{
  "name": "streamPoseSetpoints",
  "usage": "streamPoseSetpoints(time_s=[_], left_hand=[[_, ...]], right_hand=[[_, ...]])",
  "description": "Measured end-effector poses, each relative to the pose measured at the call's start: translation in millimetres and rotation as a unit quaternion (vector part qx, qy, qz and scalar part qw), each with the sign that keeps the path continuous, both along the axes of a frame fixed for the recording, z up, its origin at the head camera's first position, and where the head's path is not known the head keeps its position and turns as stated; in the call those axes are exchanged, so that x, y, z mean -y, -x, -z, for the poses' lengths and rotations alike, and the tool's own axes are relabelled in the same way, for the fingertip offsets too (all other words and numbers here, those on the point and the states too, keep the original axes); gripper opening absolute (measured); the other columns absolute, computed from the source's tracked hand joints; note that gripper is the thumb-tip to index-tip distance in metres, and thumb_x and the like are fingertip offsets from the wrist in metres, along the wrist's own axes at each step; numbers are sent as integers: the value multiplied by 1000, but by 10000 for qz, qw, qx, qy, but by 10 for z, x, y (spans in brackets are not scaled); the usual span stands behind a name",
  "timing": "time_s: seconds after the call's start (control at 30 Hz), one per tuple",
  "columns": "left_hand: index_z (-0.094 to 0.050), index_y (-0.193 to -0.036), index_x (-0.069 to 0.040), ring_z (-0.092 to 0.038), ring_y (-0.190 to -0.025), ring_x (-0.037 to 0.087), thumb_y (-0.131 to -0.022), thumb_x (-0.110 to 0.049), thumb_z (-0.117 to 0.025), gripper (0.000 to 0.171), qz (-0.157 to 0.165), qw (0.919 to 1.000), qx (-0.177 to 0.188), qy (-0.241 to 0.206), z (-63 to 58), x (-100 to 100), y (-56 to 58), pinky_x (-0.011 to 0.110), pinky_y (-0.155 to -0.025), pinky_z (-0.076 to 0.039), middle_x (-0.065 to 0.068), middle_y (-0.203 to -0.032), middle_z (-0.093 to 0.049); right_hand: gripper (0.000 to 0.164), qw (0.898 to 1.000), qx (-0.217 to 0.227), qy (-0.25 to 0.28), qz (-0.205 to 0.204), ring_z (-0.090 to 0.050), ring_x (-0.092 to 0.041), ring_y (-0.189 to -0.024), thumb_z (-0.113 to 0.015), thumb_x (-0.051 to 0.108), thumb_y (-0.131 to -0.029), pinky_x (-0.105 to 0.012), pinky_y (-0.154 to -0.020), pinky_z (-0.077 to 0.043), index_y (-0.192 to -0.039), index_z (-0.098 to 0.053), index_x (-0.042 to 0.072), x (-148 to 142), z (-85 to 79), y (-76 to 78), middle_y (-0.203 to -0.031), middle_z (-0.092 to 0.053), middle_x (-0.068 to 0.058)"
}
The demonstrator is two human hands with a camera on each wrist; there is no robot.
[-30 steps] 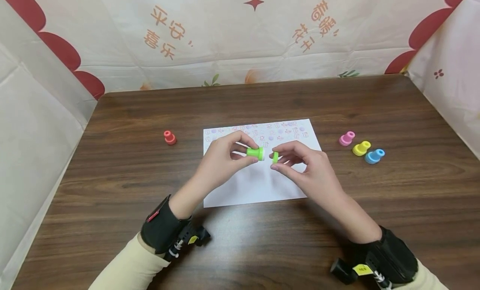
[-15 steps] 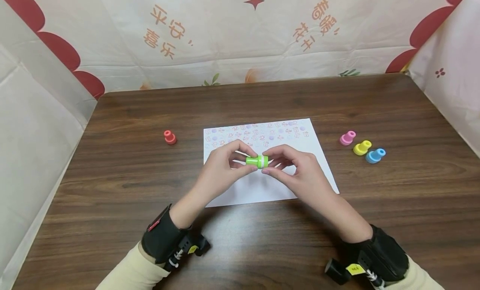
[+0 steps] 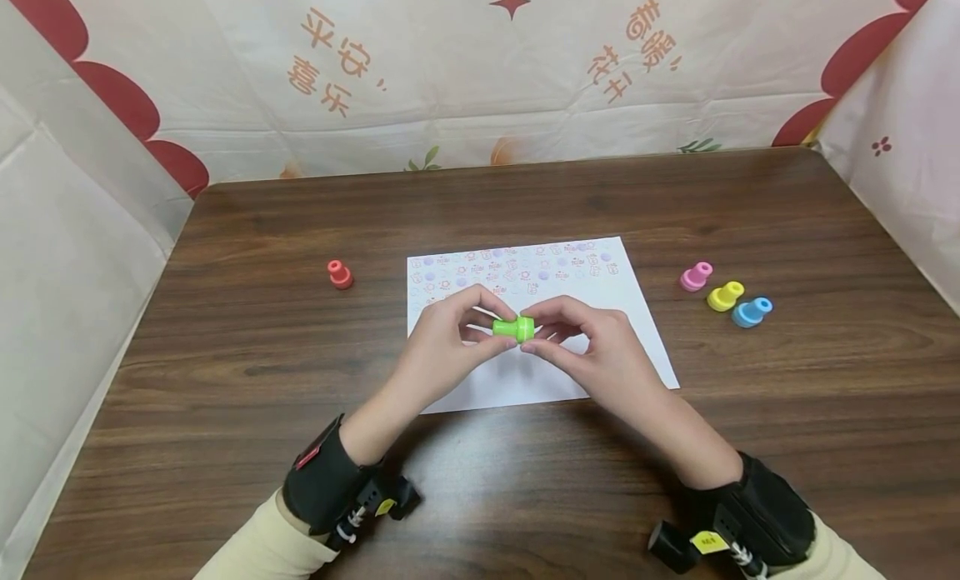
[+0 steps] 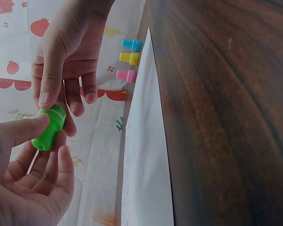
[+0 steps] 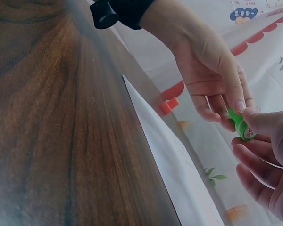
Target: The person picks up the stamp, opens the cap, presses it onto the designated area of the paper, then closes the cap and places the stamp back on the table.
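Above the paper, both hands hold one small green toy stamp (image 3: 513, 328). My left hand (image 3: 453, 334) pinches its narrow handle end between thumb and fingers. My right hand (image 3: 588, 342) pinches the wide end, where the green cap (image 3: 527, 328) sits on the stamp. A pale ring shows between cap and body in the left wrist view, where the stamp (image 4: 49, 127) is tilted. The right wrist view shows a white printed disc (image 5: 248, 133) on the cap's end. Below lies a white sheet of paper (image 3: 622, 347) with small red and purple prints along its far part.
A red stamp (image 3: 340, 275) stands on the brown table (image 3: 225, 355) left of the paper. On the right are a pink stamp (image 3: 696, 277), a yellow stamp (image 3: 725, 296) and a blue stamp (image 3: 752, 312), close together. A patterned white curtain (image 3: 465, 63) hangs behind.
The green cap, held apart in my right hand a second ago, has moved left onto the stamp's wide end. The white band there has narrowed. Both hands have come slightly nearer to me.
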State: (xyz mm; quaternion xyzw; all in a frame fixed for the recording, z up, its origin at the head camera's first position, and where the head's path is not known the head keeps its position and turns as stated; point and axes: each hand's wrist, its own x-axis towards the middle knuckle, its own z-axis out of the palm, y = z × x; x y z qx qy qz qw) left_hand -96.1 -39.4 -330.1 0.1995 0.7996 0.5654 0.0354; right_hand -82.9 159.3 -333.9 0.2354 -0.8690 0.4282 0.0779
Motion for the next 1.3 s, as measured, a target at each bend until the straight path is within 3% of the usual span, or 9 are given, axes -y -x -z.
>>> streamPoseSetpoints(time_s=[0.37, 0.7, 1.0, 1.2, 1.3], left_hand=[[-65, -92, -7, -68, -84, 11, -78, -5, -77, 18, 2, 9995, -164, 263, 10, 7, -62, 33, -73, -61, 5, -93, -70], [-64, -94, -8, -67, -84, 12, -78, -5, -77, 20, 164, 9990, -224, 341, 15, 8, -88, 32, -72, -61, 5, -97, -70], [-64, -97, -7, -69, -80, 11, -79, -5, -76, 22, -54, 9992, -78, 393, 3, 144, -71, 36, -73, -61, 10, -99, -70], [-64, -97, -9, -68, -82, 10, -79, -7, -76, 21, -357, 9983, 24, 463, -4, 325, -45, 38, -76, -60, 12, -100, -70], [-64, -97, -10, -68, -83, 10, -79, -9, -76, 21, -530, 9970, 57, 570, -13, 431, -40, 39, -76, -60, 12, -99, -70]], right_hand=[[30, 9995, 245, -122, -151, -64, -2, -75, -80, 17, -76, -37, -69, -59, -103, -68, 15, 7, 17, -21, -90, -74, 5], [42, 9985, 208, -268, -430, -64, -5, -78, -81, 17, -75, -35, -75, -60, -113, -64, 12, 21, -13, -17, -96, -72, 3], [38, 9986, -34, -493, -161, -62, -6, -81, -78, 14, -79, -36, -71, -60, -115, -68, 16, -116, -17, -15, -99, -71, 4], [35, 9976, -141, -547, 388, -63, -9, -80, -79, 8, -77, -40, -70, -60, -110, -68, 14, -316, -32, -17, -97, -72, 1], [34, 9952, -272, -599, 727, -63, -9, -78, -79, 6, -76, -29, -72, -59, -107, -67, 11, -428, -42, -21, -94, -73, -1]])
